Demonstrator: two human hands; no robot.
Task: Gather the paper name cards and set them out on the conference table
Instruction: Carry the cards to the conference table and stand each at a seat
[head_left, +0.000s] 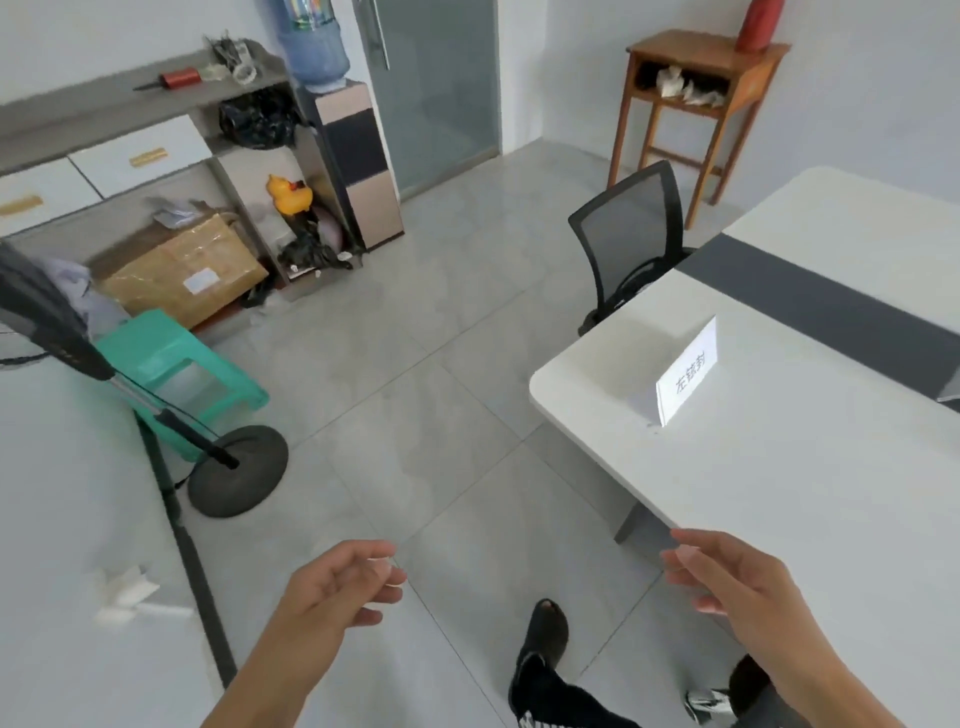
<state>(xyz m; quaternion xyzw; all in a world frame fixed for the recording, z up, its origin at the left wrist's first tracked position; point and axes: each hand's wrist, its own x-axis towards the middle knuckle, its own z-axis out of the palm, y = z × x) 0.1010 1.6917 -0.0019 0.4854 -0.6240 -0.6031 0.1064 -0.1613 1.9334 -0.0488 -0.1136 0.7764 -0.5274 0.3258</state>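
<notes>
Item: folded white paper name card (687, 375), stood upright on white conference table (779, 519), ahead-right of right hand (743, 577). White paper pieces (124, 592) are lain leftward, nearer left hand (332, 587). Both hands loosely curled, nothing held.

12 o'clock: open floor (441, 364) | 2 o'clock: bench (779, 493), free around upright name card (687, 371) | 1 o'clock: chair (631, 234) at bench edge | 9 o'clock: fan stand (249, 483)

Left grip (343, 582) held forward, palm turned inward, fingers loosely curled, holding nothing. Right grip (727, 577) level with it and well apart, palm turned inward, fingers relaxed and slightly bent, likewise empty. Left forearm (270, 670) and right forearm (831, 686) bare, extended forward from the bottom edge.
</notes>
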